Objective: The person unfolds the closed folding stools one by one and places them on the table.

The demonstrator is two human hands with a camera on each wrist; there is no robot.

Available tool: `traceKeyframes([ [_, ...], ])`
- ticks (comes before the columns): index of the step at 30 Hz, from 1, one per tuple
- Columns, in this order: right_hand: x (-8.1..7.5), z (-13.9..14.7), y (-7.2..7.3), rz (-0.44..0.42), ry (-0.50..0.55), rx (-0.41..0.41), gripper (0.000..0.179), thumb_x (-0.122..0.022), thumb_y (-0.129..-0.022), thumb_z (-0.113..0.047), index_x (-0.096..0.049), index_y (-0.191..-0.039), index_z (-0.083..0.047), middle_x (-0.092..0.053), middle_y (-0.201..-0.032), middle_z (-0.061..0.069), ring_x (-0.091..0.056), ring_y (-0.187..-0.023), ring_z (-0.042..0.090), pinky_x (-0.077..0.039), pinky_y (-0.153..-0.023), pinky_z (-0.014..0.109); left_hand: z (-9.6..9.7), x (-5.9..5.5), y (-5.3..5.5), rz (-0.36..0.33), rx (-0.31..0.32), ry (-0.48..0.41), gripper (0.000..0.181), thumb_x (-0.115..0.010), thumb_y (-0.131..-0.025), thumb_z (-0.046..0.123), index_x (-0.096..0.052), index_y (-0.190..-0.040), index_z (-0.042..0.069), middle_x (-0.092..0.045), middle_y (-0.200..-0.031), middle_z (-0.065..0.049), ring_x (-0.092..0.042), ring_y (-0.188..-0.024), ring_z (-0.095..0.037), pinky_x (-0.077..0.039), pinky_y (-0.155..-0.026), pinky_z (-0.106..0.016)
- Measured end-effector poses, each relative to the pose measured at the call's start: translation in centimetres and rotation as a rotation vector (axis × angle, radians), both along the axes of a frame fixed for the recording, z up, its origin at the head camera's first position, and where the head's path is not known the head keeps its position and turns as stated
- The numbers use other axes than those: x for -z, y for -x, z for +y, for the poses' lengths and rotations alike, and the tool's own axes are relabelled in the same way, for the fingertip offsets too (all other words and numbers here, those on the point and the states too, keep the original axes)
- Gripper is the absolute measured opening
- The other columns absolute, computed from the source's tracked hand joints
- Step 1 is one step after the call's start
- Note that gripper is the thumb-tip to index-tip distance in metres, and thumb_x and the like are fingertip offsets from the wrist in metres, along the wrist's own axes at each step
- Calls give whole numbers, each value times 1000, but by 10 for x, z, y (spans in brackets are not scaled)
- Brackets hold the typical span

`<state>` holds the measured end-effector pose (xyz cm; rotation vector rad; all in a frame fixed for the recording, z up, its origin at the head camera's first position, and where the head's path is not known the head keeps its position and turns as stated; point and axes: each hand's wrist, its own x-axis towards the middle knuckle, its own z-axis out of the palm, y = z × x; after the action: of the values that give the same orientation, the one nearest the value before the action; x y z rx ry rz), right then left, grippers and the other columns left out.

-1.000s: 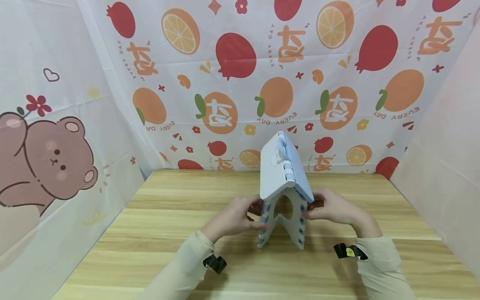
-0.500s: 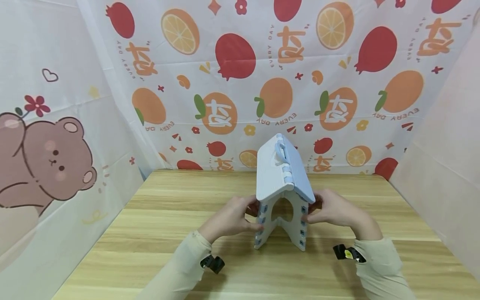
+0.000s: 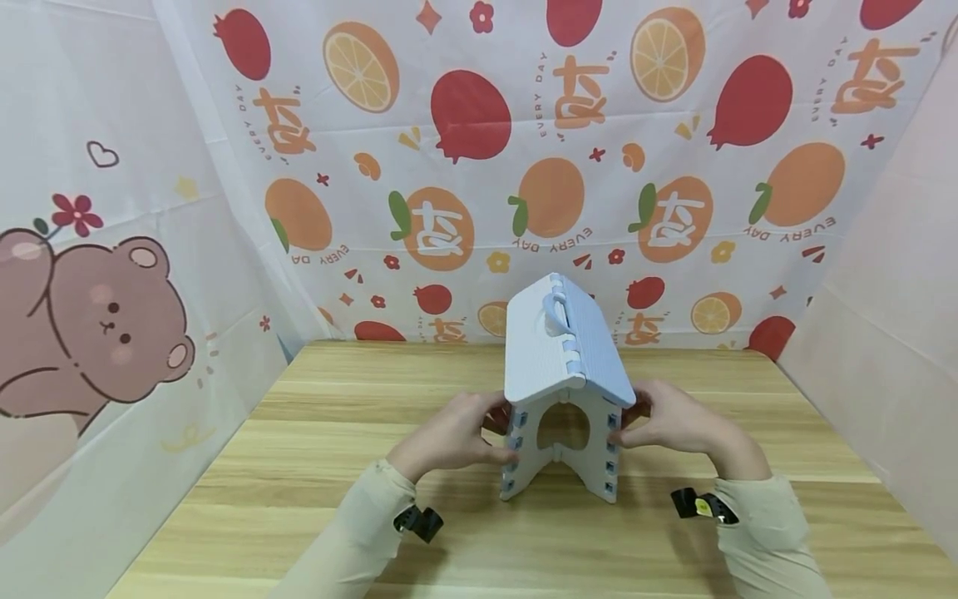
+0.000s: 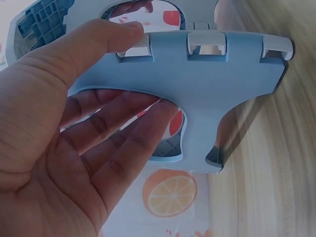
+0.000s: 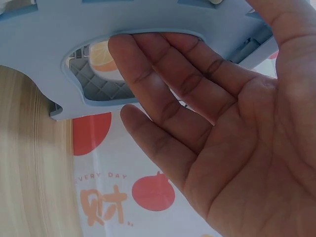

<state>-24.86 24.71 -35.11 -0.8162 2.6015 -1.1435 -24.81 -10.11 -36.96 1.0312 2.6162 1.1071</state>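
A folding toy house (image 3: 540, 358), pale blue and white plastic, stands upright on the table with a pitched roof and a loop handle (image 3: 555, 314) on its ridge. At its left side, my left hand (image 3: 452, 434) grips the side wall, thumb on the hinged front edge. In the left wrist view, that hand's fingers curl at the window cut-out of the blue side panel (image 4: 202, 79). My right hand (image 3: 677, 418) holds the opposite wall by its front edge. The right wrist view has its fingertips inside the cut-out of the other blue panel (image 5: 47, 44); its thumb's tip is out of frame there.
Under the house lies a wood-grain table (image 3: 299, 491). Behind it hangs a white fruit-print cloth (image 3: 479, 216), close to the back of the roof. A bear-print cloth (image 3: 120, 324) borders the left, and a plain pale cloth (image 3: 891, 333) the right.
The house's side walls have spread farther apart and its roof has flattened and widened, the ridge sinking a little. My left hand has shifted left and my right hand slightly right, both keeping hold.
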Motion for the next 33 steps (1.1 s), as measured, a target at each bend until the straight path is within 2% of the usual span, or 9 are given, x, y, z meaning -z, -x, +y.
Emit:
traceKeyframes([
  [11, -1, 5, 3, -19, 32, -49, 50, -86, -89, -21, -67, -130, 0, -75, -119, 12, -73, -102, 22, -63, -84, 27, -6, -6, 1, -38, 14, 14, 52, -94, -83, 12, -69, -128, 4, -78, -110, -6, -78, -105, -25, -64, -98, -45],
  [15, 1, 5, 4, -20, 26, -56, 49, -86, -89, -21, -68, -130, -2, -75, -118, 12, -73, -100, 23, -63, -83, 28, -9, -7, 1, -45, 14, 22, 53, -94, -82, 13, -69, -128, 5, -78, -109, -4, -78, -104, -22, -64, -98, -46],
  [22, 0, 5, 1, -42, 12, -58, 42, -86, -89, -21, -69, -124, -4, -76, -109, 8, -73, -95, 23, -63, -82, 29, -11, -5, -1, -61, 22, 29, 55, -95, -82, 15, -69, -130, 5, -79, -111, -6, -78, -105, -27, -64, -98, -48],
  [33, -7, 7, -7, -82, 19, -76, 45, -85, -90, -21, -68, -127, -1, -76, -113, 10, -72, -96, 21, -63, -83, 28, -9, -9, -4, -57, 66, 58, 57, -95, -82, 15, -68, -132, 8, -78, -111, -1, -75, -99, -15, -64, -98, -47],
])
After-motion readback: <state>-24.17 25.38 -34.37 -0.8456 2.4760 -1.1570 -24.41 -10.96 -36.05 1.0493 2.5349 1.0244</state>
